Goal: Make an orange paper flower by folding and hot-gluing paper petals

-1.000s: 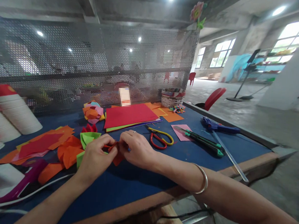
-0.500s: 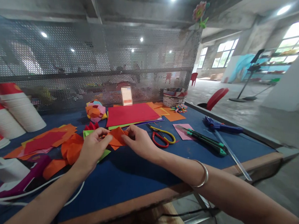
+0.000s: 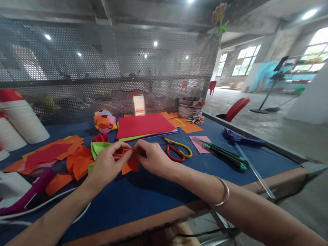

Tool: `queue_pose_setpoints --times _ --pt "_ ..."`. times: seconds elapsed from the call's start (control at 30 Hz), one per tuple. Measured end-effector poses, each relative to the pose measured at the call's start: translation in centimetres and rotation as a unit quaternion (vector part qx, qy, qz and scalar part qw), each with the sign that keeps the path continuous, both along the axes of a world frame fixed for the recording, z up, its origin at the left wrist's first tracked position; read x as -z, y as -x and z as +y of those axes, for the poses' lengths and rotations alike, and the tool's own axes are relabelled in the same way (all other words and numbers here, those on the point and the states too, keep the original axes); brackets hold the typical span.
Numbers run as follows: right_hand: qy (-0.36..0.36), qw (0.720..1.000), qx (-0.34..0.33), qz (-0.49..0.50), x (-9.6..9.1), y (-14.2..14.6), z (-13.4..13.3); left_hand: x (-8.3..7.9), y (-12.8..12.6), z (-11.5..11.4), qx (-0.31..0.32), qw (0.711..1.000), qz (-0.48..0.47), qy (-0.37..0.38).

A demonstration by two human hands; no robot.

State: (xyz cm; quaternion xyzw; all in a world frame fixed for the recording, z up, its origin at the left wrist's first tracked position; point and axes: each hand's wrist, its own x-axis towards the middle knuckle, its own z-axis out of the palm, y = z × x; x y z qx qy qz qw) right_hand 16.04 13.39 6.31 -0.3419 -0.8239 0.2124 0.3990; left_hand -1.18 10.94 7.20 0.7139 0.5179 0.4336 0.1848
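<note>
Perforated metal screen (image 3: 128,70) rises behind the blue tabletop (image 3: 161,195). On the tabletop, a stack of coloured sheets (image 3: 144,125) lies flat, apparently unworked. Left hand (image 3: 109,162) and right hand (image 3: 155,157): both narrowed to a pinch. Near the left hand, folded orange paper (image 3: 79,163) and folded green paper (image 3: 99,149) look already shaped. Orange piece (image 3: 131,165): held between both hands over the tabletop, judged only part-formed, lower portion hanging flat, further shaping outstanding

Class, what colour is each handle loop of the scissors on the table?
Yellow for the far loop, red for the near loop; best seen in the head view.
</note>
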Motion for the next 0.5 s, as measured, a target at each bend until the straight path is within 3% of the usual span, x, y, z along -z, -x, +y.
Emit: queue_pose_setpoints --times 0.13,0.3,0.5 --pt "0.006 1.000 0.005 0.020 0.10 0.18 0.09 -0.23 0.23 0.08 -0.014 1.000 -0.016 -0.002" --pt "0.006 0.996 -0.016 0.092 0.21 0.28 0.20 -0.44 0.14 0.35 -0.013 0.991 -0.118 0.068" --pt "-0.008 0.996 -0.028 0.090 0.02 0.14 0.04 -0.94 -0.02 0.08 0.010 0.975 -0.171 0.144"
